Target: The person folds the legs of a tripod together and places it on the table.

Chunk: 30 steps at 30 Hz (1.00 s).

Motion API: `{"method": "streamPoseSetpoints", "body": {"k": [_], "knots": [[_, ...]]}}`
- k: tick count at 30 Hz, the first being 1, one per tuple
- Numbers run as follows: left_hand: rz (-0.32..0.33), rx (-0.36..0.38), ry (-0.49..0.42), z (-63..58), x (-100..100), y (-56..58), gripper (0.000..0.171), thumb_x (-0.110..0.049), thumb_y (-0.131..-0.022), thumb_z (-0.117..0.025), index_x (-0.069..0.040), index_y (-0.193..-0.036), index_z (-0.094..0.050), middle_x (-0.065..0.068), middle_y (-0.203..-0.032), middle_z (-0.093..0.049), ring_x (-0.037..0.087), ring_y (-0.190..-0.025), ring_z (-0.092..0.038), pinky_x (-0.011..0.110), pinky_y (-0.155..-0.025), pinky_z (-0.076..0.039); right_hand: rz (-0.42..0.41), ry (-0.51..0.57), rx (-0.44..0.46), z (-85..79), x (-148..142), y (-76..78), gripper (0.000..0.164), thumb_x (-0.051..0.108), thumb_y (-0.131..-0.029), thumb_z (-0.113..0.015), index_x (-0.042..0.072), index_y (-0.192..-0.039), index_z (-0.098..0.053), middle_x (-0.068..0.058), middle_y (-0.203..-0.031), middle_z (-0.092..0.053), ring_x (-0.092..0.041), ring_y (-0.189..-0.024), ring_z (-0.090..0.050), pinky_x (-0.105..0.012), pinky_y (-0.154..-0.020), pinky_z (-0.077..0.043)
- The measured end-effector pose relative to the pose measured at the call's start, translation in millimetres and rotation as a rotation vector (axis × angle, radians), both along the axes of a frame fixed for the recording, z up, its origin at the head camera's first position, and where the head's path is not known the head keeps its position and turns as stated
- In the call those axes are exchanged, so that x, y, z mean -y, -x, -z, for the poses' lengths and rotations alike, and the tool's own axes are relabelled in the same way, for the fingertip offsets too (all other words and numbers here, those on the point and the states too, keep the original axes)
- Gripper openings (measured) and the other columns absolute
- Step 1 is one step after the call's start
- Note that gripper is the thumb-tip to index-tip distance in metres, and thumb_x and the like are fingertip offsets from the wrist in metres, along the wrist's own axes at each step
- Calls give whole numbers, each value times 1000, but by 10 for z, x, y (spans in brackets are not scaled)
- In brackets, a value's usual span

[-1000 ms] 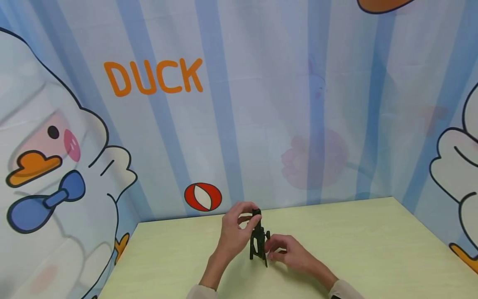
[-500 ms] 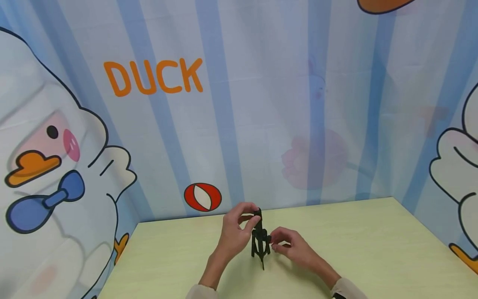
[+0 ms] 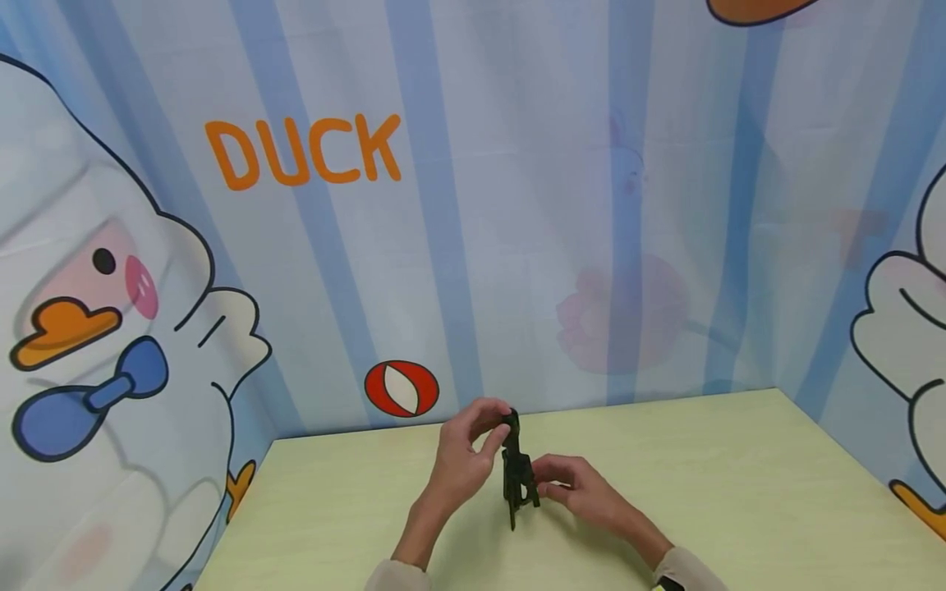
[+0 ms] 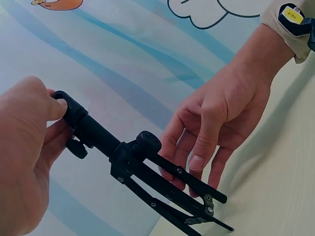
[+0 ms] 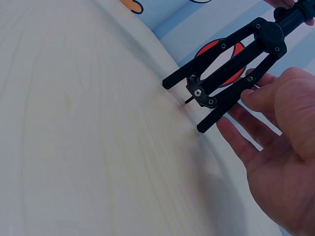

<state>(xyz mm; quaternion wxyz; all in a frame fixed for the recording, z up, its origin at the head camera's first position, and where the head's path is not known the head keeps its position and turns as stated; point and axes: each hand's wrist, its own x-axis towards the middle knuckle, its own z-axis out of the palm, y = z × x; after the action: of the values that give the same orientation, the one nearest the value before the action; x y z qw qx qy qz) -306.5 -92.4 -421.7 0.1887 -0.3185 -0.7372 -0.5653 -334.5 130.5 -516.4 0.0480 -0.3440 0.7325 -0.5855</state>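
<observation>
Hands point(image 3: 458, 464) on tripod point(image 4: 121, 158), legs point(image 5: 211, 55) turned round

1. A small, black, jointed tripod point(image 3: 520, 469) was upright over the pale yellow table point(image 3: 739, 484), its braced legs slightly spread.
2. The left hand point(image 3: 460, 464) pinched its top; the right hand point(image 3: 587, 494) pinched one leg.

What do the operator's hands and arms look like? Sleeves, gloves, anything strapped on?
The left hand and right hand are bare: no gloves. Both arms wear pale beige sleeves, the left sleeve and right sleeve ending in plain cuffs. A dark wrist device with a small yellow label sits at the right cuff; the label's writing is too small to read.
</observation>
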Motion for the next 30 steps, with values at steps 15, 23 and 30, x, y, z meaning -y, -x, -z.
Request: {"method": "streamPoseSetpoints", "body": {"k": [15, 23, 30], "knots": [[-68, -85, -10, -11, -55, -12, 22, 13, -89, -73, 6, -110, -68, 21, -107, -67, 35, -99, -69, 44, -90, -60, -42, 14, -27, 34, 10, -29, 22, 0, -100, -64, -2, -121, -70, -25, -112, -71, -20, -107, -69, -30, -94, -57], [-35, -80, -32, -11, -29, -29, 23, 6, -93, -74, -4, -114, -71, 11, -111, -68, 28, -101, -70, 41, -92, -60, -64, 7, -6, 32, 18, -32, 19, 2, -100, -65, -1, -118, -70, -30, -110, -69, -19, -106, -69, -30, -90, -59], [1, -72, -43, 14, -7, -1, 21, -1, -96, -73, -8, -116, -71, 7, -112, -69, 26, -103, -70, 36, -94, -59, -92, -9, 34, 6, 12, -36, 18, 1, -101, -64, -1, -118, -69, -22, -109, -70, -20, -104, -68, -33, -87, -60]]}}
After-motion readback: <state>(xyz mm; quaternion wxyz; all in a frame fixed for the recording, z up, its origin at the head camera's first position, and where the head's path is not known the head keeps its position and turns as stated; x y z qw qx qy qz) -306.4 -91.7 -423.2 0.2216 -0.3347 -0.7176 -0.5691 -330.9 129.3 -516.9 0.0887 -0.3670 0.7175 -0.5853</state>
